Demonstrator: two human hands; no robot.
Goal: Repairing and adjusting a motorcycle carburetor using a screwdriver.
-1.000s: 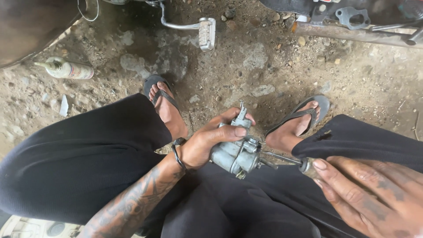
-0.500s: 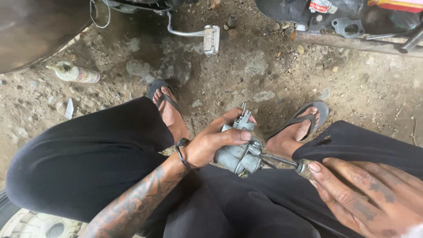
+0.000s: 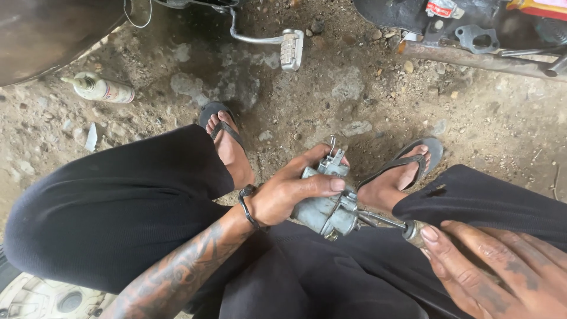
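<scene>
Left hand [image 3: 289, 192]: wrapped around a grey metal carburettor [image 3: 326, 207], thumb laid across its top and fingers curled under; braced between the knees above the lap, apparently to keep the body from turning under the tool.
Carburettor: tilted, small bracket and fittings pointing up and away, one side turned toward the right hand; clear of the ground, so grit stays out.
Right hand [image 3: 502, 272]: fingers closed around the handle of a screwdriver [image 3: 384, 220], thumb pressed along the end nearest the shaft; grip looks set for twisting.
Screwdriver: thin metal shaft running leftward, tip meeting the carburettor's side; exact screw or port hidden by the casting.
Wristband [image 3: 246, 207]: dark loop on the left wrist.
Legs: black trousers [image 3: 118, 207], knees spread wide, forming a low work cradle.
Feet: in flip-flops [image 3: 221, 127], planted on the dirt floor [image 3: 354, 100] either side of the work.
Nearby: small bottle [image 3: 100, 88] lying on its side at far left; metal foot pedal [image 3: 290, 48] and rusty pipe [image 3: 472, 56] of a machine above.
</scene>
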